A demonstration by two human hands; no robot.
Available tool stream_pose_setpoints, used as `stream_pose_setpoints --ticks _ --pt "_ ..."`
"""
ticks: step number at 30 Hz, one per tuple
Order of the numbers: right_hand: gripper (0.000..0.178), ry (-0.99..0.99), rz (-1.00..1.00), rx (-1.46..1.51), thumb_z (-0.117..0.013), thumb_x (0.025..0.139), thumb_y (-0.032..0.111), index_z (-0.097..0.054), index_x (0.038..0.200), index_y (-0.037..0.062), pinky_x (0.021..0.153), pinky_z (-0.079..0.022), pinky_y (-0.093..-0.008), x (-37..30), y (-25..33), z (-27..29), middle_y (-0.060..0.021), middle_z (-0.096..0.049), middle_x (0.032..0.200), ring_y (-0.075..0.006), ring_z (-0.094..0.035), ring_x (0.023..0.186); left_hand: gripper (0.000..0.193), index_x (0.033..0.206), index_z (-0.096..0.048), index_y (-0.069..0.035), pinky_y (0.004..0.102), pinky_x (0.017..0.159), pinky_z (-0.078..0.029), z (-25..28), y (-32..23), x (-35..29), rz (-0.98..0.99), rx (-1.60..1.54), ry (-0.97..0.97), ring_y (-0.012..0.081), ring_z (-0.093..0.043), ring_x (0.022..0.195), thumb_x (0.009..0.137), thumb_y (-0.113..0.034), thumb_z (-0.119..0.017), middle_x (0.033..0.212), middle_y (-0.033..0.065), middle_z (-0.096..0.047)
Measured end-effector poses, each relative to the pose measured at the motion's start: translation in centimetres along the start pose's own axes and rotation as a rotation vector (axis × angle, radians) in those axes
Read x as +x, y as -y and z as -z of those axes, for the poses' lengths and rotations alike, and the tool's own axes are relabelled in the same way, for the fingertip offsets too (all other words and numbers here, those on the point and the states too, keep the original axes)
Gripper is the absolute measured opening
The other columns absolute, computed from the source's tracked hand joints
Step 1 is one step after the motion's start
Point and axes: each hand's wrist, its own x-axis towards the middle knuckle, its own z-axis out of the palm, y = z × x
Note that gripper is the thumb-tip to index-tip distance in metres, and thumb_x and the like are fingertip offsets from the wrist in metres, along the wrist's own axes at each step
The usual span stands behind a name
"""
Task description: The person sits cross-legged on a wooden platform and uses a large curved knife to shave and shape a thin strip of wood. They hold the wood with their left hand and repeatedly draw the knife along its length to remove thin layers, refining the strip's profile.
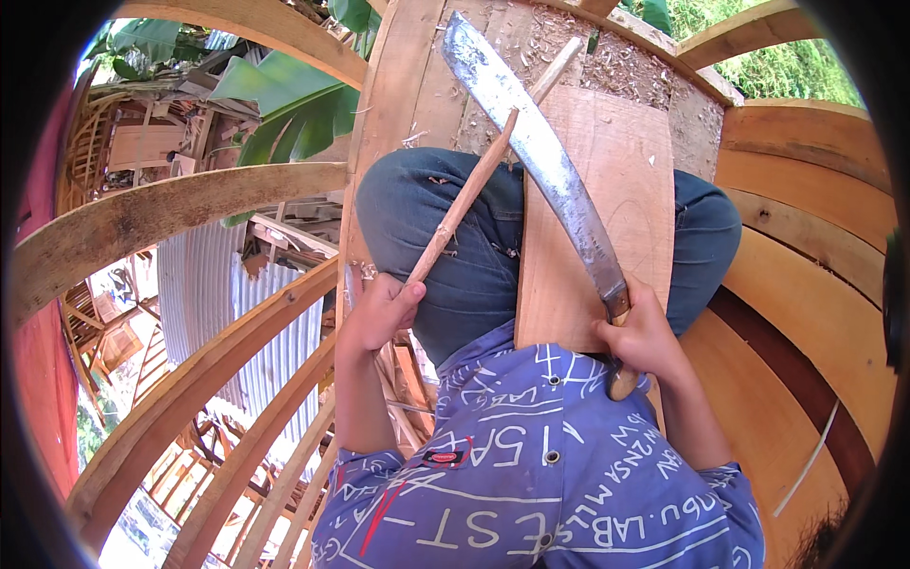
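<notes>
My left hand (381,311) is closed round the lower end of a thin wooden stick (466,197), which slants up and to the right. In my right hand (646,330) is the wooden handle of a machete (567,180); its long, broad blade points up and to the left. The blade crosses the stick near the stick's upper part and lies over it in this view. Whether the edge bites into the wood I cannot tell. Under the blade, a flat wooden board (607,171) rests across my lap, between my bent knees.
Wood shavings (626,66) litter the plank floor (464,104) ahead. Wooden slats (190,213) form a railing on the left, with corrugated metal sheets (232,313) and a banana leaf (294,104) beyond. Curved wooden boards (806,237) wall the right side.
</notes>
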Motion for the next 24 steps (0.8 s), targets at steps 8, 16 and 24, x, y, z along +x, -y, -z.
stream_pose_setpoints --ticks 8,16,24 --pt "0.038 0.065 0.027 0.016 -0.061 0.067 -0.006 -0.052 0.103 -0.0042 0.045 -0.038 -0.0256 0.5 0.0 0.6 0.0015 -0.047 0.066 -0.0089 -0.049 0.053 0.057 0.050 -0.039 -0.008 0.0235 0.040 -0.023 -0.2 -0.2 -0.2 0.005 -0.031 -0.008 0.0065 -0.030 0.042 0.092 -0.044 -0.054 0.047 -0.0026 -0.034" --pt "0.029 -0.273 0.111 -0.464 -0.056 0.069 -0.004 -0.046 0.096 -0.0045 0.059 -0.047 -0.0433 0.0 -0.7 -0.1 -0.0239 -0.058 0.068 -0.0409 -0.060 0.065 0.065 0.049 -0.037 -0.008 0.0248 0.041 -0.022 -0.3 -0.9 -0.4 0.006 0.075 -0.012 0.0093 -0.030 0.043 0.088 -0.057 -0.051 0.046 -0.0010 -0.032" --pt "0.039 0.000 0.070 -0.204 -0.052 0.067 -0.006 -0.048 0.105 -0.0064 0.057 -0.045 -0.0349 0.0 0.8 1.0 -0.0167 -0.054 0.065 -0.0254 -0.057 0.059 0.061 0.048 -0.037 -0.008 0.0248 0.040 -0.023 -0.3 -0.7 -0.2 0.023 0.035 -0.024 0.0079 -0.029 0.042 0.091 -0.049 -0.052 0.045 -0.0021 -0.032"
